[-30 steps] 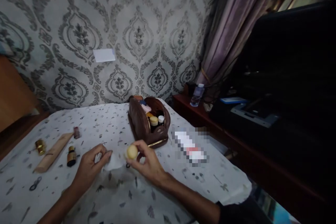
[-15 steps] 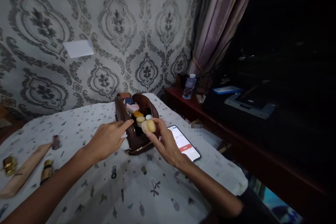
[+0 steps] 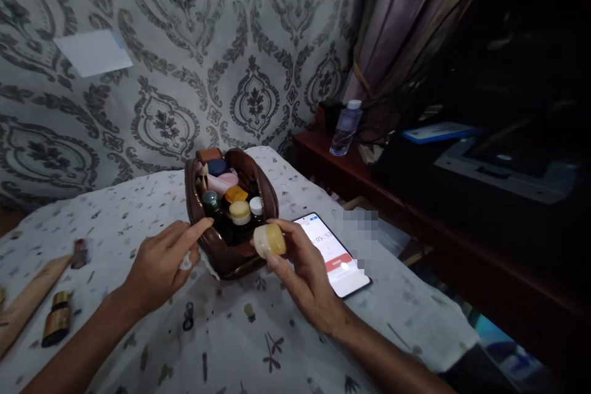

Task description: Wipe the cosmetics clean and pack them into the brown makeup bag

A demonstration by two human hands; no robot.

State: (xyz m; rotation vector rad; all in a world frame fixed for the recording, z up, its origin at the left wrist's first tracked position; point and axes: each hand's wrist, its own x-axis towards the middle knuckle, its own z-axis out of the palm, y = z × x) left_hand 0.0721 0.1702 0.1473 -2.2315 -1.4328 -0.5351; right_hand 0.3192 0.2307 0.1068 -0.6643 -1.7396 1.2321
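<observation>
My right hand [image 3: 307, 274] grips a small jar with a yellow lid [image 3: 269, 240], in front of the bag's near right edge. At the left side of the open brown bag [image 3: 196, 194], my left hand [image 3: 161, 261] has its index finger stretched over the rim, while the other fingers curl around something white and mostly hidden. Inside the bag lie another yellow-lidded jar [image 3: 239, 212], a white-capped item [image 3: 256, 205], an orange item [image 3: 236, 194], a pink tube [image 3: 217, 185], a round dark blue item [image 3: 217, 167] and a greenish bottle top [image 3: 210, 199].
A lit phone [image 3: 339, 258] lies right of the bag. Gold-and-black bottle [image 3: 56, 319], wooden-coloured long item [image 3: 34, 298] and small dark red bottle [image 3: 79, 253] are on the left. A clear bottle [image 3: 345, 129] stands on the red-brown table [image 3: 309, 151].
The view has moved closer to the bag. My left hand has drawn back leftward from the bag's opening, and the jar in my right hand is now farther from the jar inside.
</observation>
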